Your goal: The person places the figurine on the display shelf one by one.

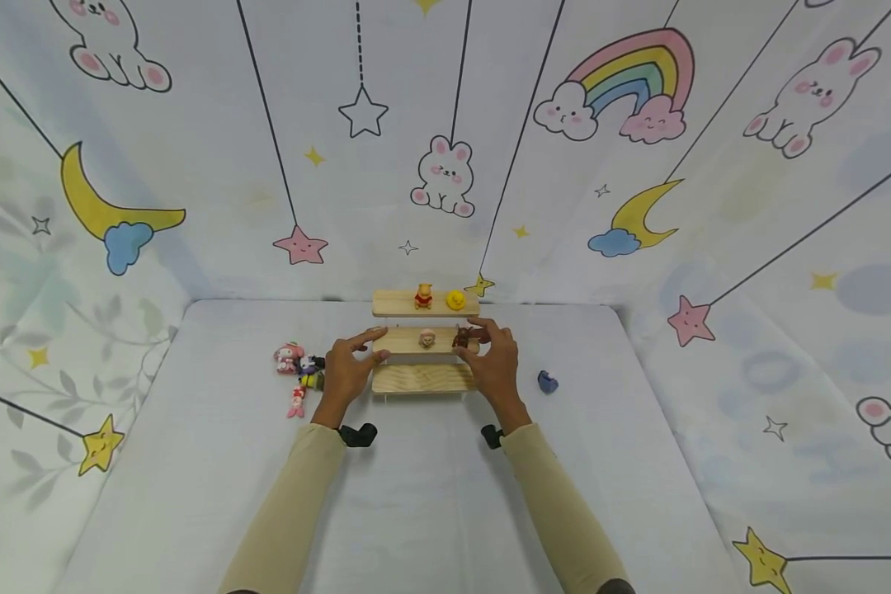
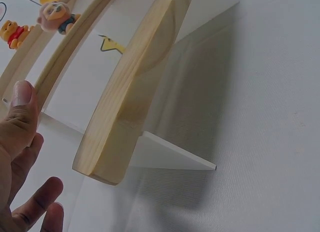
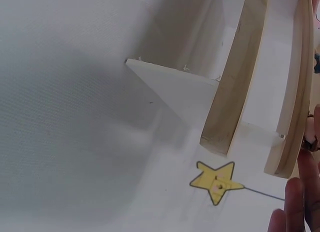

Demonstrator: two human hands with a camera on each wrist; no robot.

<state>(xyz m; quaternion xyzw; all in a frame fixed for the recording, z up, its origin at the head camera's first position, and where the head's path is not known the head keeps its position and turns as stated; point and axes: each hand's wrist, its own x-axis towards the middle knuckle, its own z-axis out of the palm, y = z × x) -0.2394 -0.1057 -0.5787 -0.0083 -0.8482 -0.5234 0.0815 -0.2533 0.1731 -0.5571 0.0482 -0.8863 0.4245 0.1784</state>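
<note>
A three-tier wooden display shelf [image 1: 423,379] with white side supports stands at the back of the table. My left hand [image 1: 349,371] holds the left end of its middle plank [image 2: 70,47] between thumb and fingers. At that plank's right end, my right hand [image 1: 499,367] pinches a small dark brown figurine [image 1: 462,337], partly hidden by the fingers. A pinkish-brown figurine [image 1: 426,337] sits near the plank's middle. On the top plank are a bear figurine in a red shirt [image 1: 423,297] and a yellow figurine [image 1: 455,299]. The bottom plank holds nothing.
Left of the shelf lies a cluster of small figurines, among them a pink-hooded one [image 1: 288,357] and a red-and-pink one [image 1: 296,402]. A blue figurine [image 1: 547,381] lies to the right. A cartoon-printed cloth [image 1: 386,181] rises behind the white table [image 1: 416,511].
</note>
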